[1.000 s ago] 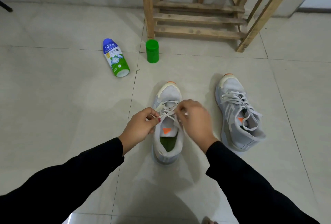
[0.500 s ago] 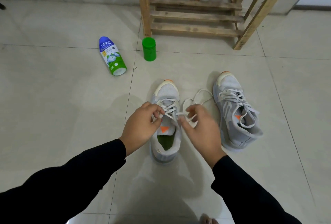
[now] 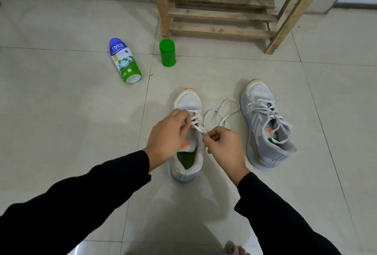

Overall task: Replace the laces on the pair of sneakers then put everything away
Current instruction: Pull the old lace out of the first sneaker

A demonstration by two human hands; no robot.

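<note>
Two grey sneakers stand on the tiled floor. The left sneaker [image 3: 188, 101] has a green insole and an orange mark on its tongue. My left hand [image 3: 167, 136] pinches its white lace [image 3: 222, 112] over the eyelets. My right hand [image 3: 224, 148] pinches the same lace just right of the tongue. The loose length of this lace loops on the floor between the shoes. The right sneaker [image 3: 263, 128] is laced, its ends lying slack over its opening.
A blue and green powder bottle [image 3: 124, 61] lies on its side at the back left. A green cap [image 3: 167, 52] stands beside it. A wooden rack [image 3: 220, 10] stands against the far wall. A bare toe [image 3: 234, 249] shows at the bottom edge.
The lace has been drawn out to the right and now loops on the floor between the shoes. My right hand has moved back towards me, and my left hand has moved up over the eyelets.
</note>
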